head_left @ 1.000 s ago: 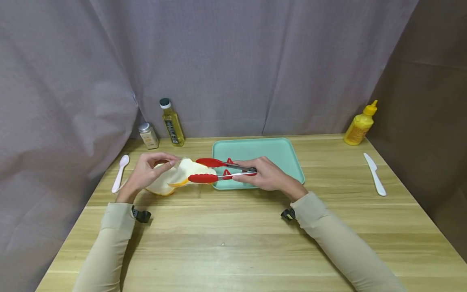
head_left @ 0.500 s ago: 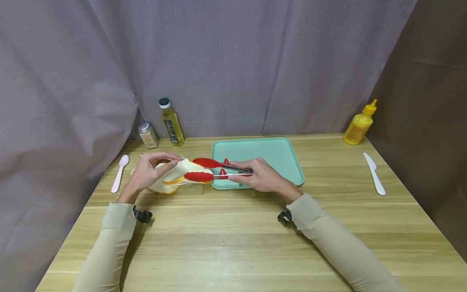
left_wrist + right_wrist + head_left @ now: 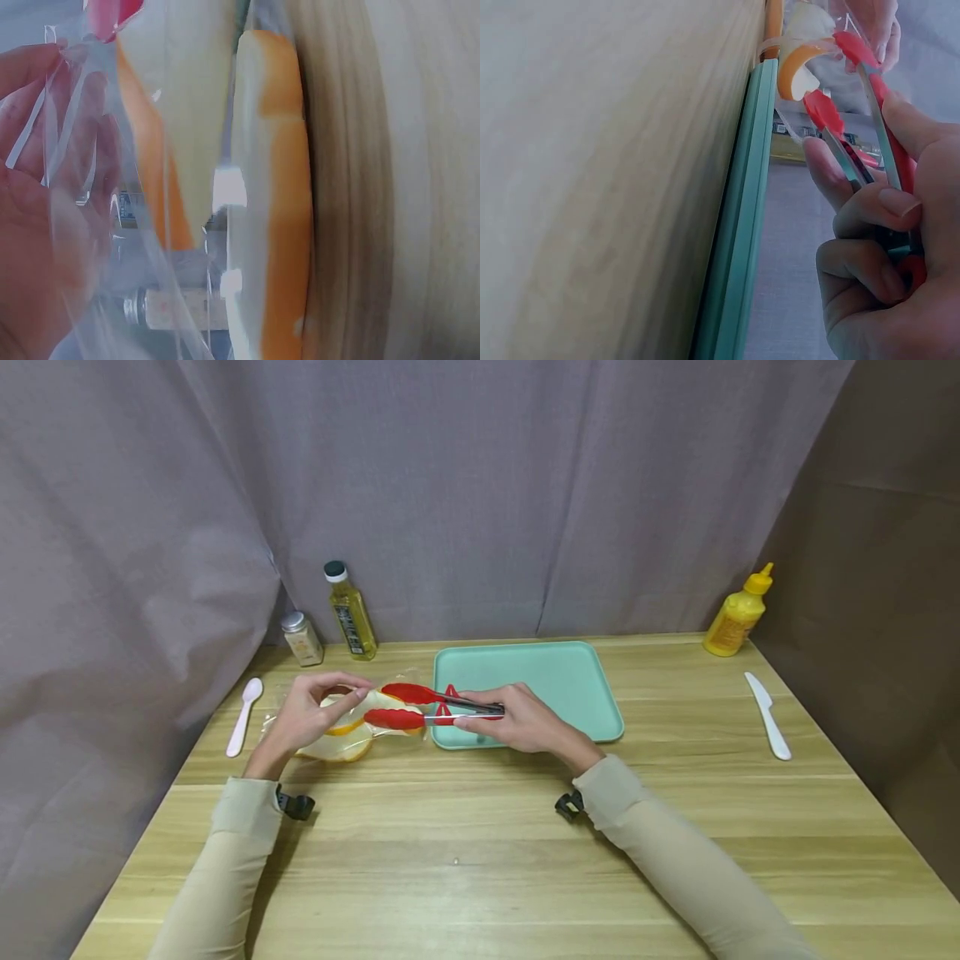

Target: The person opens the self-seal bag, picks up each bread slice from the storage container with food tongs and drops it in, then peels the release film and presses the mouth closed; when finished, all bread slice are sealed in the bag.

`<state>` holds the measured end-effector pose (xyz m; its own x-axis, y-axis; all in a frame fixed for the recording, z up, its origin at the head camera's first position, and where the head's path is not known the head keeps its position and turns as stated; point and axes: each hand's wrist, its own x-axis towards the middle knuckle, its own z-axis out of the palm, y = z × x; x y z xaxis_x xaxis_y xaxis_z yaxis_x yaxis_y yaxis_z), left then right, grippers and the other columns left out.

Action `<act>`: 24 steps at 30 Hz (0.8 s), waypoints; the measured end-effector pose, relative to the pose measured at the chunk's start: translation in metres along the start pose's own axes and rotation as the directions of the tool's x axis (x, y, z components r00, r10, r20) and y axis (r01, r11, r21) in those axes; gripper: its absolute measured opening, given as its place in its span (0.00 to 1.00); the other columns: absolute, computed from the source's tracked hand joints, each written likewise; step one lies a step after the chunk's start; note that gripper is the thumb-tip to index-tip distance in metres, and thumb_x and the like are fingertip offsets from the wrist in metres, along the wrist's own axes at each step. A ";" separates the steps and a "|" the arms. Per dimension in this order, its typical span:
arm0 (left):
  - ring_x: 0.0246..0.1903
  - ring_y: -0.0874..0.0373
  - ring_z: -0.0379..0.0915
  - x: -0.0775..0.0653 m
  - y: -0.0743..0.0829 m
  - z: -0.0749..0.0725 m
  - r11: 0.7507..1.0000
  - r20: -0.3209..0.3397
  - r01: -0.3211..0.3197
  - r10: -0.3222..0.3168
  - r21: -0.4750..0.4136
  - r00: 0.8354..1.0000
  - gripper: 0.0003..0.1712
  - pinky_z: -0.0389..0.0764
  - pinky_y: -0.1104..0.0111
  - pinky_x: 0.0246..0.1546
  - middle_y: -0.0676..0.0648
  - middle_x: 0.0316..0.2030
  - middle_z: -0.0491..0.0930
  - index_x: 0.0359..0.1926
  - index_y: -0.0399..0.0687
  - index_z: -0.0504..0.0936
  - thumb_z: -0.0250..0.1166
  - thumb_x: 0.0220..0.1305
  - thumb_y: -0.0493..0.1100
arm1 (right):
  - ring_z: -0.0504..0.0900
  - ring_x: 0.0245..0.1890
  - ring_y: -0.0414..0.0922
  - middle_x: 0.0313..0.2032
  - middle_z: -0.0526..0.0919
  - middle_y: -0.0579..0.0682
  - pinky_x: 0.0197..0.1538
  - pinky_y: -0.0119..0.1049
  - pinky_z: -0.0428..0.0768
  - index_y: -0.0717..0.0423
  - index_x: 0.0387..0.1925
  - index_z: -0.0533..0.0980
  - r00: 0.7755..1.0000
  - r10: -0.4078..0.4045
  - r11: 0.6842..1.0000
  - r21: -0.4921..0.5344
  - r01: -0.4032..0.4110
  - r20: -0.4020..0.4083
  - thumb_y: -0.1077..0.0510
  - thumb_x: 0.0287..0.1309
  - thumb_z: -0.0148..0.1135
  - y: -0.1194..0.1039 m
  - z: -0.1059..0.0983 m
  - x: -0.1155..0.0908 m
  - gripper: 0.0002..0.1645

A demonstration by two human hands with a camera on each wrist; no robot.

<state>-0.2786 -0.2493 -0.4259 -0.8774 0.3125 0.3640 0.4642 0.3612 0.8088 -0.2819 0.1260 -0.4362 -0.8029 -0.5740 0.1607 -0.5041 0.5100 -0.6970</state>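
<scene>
My left hand [image 3: 311, 706] pinches the upper edge of a clear plastic bag [image 3: 82, 150] between thumb and fingertips. One white bread slice with an orange crust [image 3: 277, 202] lies in the bag, close to the tabletop. A second bread slice [image 3: 184, 112] sits tilted above it, inside the film. My right hand [image 3: 528, 718] grips a pair of metal tongs with red scalloped heads [image 3: 395, 718]. The heads stand apart at the right end of the upper slice, at the bag's mouth. In the right wrist view, that slice's end [image 3: 799, 71] curves beside the lower head.
A mint-green tray [image 3: 532, 668] lies under and behind the right hand. At the back left stand an oil bottle [image 3: 351, 622] and a seasoning jar [image 3: 303, 641]. A pink spoon [image 3: 242, 718] lies far left. A yellow squeeze bottle [image 3: 735, 618] and white knife [image 3: 768, 717] are at the right.
The right hand and tongs have shifted left, and the upper bread slice has slid left with them, deeper into the bag. The left hand has stayed nearly still.
</scene>
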 end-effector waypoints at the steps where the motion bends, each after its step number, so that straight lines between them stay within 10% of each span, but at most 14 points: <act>1: 0.51 0.66 0.87 0.000 -0.001 0.000 1.000 0.001 -0.001 0.001 0.004 1.000 0.11 0.85 0.73 0.57 0.38 0.52 0.91 0.52 0.39 0.91 0.71 0.74 0.38 | 0.65 0.15 0.36 0.26 0.86 0.40 0.22 0.33 0.68 0.38 0.72 0.79 1.000 -0.003 1.000 0.006 0.003 0.002 0.27 0.65 0.71 0.000 0.000 0.001 0.40; 24: 0.53 0.60 0.87 0.000 0.002 0.002 0.996 0.046 -0.064 0.067 -0.059 0.997 0.08 0.85 0.71 0.61 0.40 0.50 0.92 0.50 0.43 0.92 0.70 0.73 0.34 | 0.65 0.14 0.39 0.21 0.85 0.47 0.20 0.32 0.66 0.38 0.72 0.79 0.999 0.010 0.998 0.062 -0.011 0.030 0.30 0.65 0.73 -0.003 0.004 0.008 0.38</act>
<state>-0.2775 -0.2472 -0.4251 -0.8380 0.3762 0.3953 0.5113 0.2883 0.8096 -0.2853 0.1175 -0.4363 -0.7978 -0.5882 0.1328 -0.4742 0.4760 -0.7406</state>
